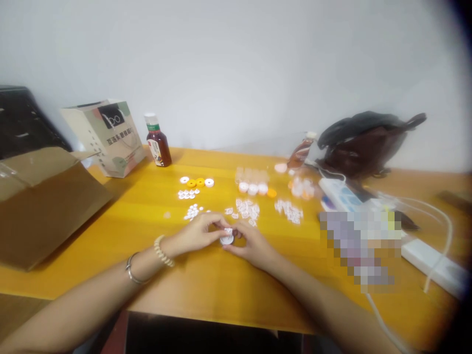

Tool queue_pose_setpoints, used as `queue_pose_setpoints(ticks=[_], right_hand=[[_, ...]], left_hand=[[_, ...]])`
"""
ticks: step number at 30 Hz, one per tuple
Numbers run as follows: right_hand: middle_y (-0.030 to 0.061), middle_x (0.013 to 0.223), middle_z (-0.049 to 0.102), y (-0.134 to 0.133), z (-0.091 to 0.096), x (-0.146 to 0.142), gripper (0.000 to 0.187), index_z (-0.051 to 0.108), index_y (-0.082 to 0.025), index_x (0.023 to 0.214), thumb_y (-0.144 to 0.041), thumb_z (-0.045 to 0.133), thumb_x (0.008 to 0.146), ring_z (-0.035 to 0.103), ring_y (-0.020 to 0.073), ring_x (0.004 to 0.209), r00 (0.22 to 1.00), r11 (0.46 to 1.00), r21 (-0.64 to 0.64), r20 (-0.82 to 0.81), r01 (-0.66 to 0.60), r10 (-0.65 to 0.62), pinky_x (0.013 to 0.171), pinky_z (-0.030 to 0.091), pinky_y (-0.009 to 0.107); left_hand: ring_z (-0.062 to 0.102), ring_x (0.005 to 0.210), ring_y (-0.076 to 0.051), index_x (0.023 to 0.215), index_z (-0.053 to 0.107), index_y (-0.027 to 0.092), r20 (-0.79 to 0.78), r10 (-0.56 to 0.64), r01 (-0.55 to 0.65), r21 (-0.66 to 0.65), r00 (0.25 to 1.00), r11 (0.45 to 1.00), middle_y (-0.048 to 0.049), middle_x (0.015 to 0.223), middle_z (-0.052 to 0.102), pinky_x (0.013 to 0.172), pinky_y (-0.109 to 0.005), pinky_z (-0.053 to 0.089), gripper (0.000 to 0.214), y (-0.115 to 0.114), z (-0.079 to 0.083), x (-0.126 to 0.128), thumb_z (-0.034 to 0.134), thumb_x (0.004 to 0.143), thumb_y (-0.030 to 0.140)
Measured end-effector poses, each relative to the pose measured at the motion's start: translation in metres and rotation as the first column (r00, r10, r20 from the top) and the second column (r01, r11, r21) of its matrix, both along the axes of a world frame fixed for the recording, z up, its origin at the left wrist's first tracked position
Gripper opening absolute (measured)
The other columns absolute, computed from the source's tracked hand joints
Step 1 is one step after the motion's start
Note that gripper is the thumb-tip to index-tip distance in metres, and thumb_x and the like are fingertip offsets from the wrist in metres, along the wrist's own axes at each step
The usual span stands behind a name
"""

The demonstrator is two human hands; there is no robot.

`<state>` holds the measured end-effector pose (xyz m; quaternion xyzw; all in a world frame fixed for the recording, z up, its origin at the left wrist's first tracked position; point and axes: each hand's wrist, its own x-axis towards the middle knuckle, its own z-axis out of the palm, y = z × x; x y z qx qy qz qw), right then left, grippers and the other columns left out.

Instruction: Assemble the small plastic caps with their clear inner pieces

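Observation:
Both hands meet over the yellow table, just above its middle. My left hand and my right hand are closed together around a small white round cap with a tiny white piece on top of it. The left wrist wears a beaded bracelet and a metal bangle. Just beyond the fingers lie heaps of small white pieces, and behind them a row of white and yellow rings.
An open cardboard box stands at the left, a paper bag and a dark sauce bottle behind it. A dark handbag, a power strip and white cables lie at the right.

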<state>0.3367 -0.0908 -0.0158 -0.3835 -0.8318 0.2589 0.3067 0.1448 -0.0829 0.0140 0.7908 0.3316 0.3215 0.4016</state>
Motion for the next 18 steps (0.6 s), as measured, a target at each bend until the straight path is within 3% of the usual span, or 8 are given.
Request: queue_pose_setpoints(ticks=[10,18], right_hand=[[0.0003,0.073,0.053,0.0032,-0.002,-0.0005,0.02,0.058,-0.019,0.083,-0.03,0.068,0.069,0.049,0.0138,0.069,1.0,1.0,-0.018,0.003,0.014,-0.014,0.063,0.041,0.026],[0.0007,0.073,0.054,0.0039,-0.0015,-0.0006,0.021,0.06,-0.019,0.085,-0.03,0.067,0.069,0.049,0.0143,0.069,1.0,0.998,-0.055,-0.005,0.017,-0.018,0.063,0.041,0.027]], left_hand=[[0.059,0.083,-0.014,0.088,0.061,0.016,-0.109,0.015,0.003,0.163,0.994,0.987,-0.0042,0.087,0.065,0.078,-0.029,0.045,0.013,-0.0002,-0.0004,-0.0021,0.053,0.083,0.024],[0.059,0.082,-0.015,0.085,0.06,0.016,-0.127,-0.01,0.034,0.188,0.992,0.982,-0.0049,0.087,0.065,0.078,-0.028,0.045,0.01,0.0004,0.0039,-0.0005,0.051,0.083,0.022]])
